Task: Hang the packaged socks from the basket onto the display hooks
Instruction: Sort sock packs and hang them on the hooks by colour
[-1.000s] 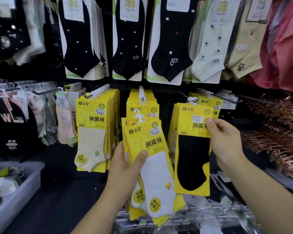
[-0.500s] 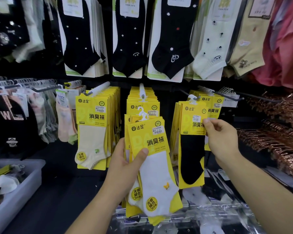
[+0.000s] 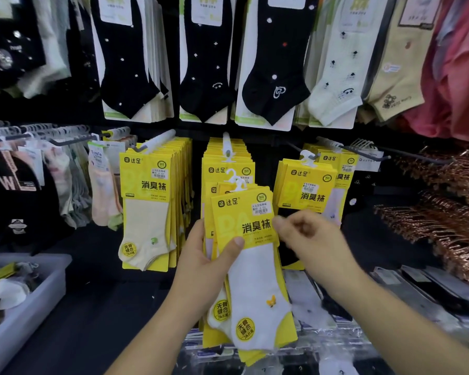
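Head: left hand (image 3: 201, 262) grips stack (image 3: 255, 280), covering hung packs (image 3: 228, 169)

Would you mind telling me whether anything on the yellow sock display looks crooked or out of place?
The front pack on the right hook hangs slightly askew, its top edge slanting, unlike the squarer left row. Nothing else stands out.

- We log the left hand (image 3: 201, 266) at 6 o'clock, gripping a stack of yellow sock packs (image 3: 244, 212), thumb across the front one.
- Blurred right hand (image 3: 314, 239) sits at the stack's 3 o'clock edge; grip unclear.
- At the stack's 10 o'clock we note hung yellow packs (image 3: 146, 190); basket (image 3: 30, 315) at 8 o'clock.
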### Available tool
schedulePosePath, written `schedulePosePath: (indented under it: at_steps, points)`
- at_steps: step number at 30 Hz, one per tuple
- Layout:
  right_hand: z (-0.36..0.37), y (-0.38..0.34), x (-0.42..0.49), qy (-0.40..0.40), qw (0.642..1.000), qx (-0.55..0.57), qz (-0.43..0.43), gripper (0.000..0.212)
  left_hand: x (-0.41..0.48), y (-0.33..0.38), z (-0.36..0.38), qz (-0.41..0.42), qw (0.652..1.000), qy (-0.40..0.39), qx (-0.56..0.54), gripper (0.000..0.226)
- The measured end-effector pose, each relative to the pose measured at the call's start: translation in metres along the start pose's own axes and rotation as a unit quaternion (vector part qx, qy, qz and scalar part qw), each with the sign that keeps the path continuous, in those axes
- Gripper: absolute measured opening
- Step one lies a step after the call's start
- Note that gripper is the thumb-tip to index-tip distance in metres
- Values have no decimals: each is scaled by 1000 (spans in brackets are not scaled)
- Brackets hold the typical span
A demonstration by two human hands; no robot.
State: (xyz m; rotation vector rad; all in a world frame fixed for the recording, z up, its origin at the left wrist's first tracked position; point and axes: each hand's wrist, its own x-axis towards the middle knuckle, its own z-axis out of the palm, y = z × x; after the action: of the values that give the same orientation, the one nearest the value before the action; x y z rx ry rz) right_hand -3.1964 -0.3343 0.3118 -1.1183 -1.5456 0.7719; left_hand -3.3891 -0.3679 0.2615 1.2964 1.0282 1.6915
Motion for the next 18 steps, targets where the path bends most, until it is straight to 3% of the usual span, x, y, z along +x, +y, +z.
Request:
schedulePosePath:
  at_steps: [5, 13, 18]
  points:
    - [7, 2, -2, 1, 1000, 0, 17, 28, -3, 0, 5, -4, 1000, -10, -22, 50]
    - [-4, 13, -3, -123, 986, 103, 41, 15, -5, 5, 5, -22, 997, -29, -62, 52]
    - [-16, 20, 3, -25, 984, 168, 47, 13, -3, 3, 4, -17, 998, -11, -55, 46]
